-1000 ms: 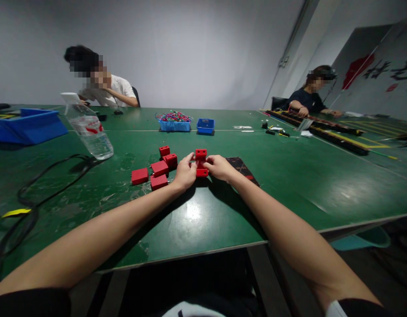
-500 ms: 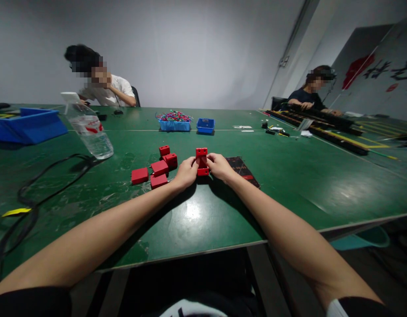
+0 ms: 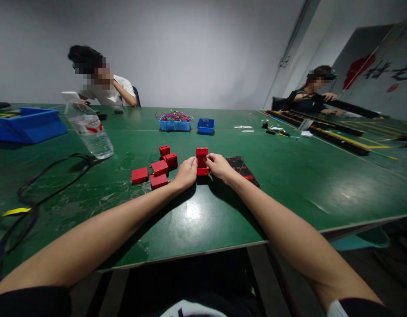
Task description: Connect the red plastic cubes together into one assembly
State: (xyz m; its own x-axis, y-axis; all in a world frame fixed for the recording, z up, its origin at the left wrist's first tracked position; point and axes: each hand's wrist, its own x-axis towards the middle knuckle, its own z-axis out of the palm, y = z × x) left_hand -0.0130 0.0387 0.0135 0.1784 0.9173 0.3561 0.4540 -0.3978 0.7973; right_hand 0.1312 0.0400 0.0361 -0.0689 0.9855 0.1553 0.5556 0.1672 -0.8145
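Observation:
Between my two hands stands a red block-like part with small holes in its upper and lower ends. My left hand grips its left side, the thumb along the edge. From the right, my right hand pinches the same part with thumb and fingers. Left of my left hand lie several similar red blocks, among them a flat one and one with holes. A black phone-like device with lit digits lies just right of my right hand.
A tilted-looking water bottle and black cables are on the left. Farther back are a blue bin of colourful small pieces, a small blue bin and a larger blue bin. Two people sit across the green table.
My hands and the red part stay almost still. The person at right has raised a hand and shifted a long black strip; the person at left has leaned slightly to the right.

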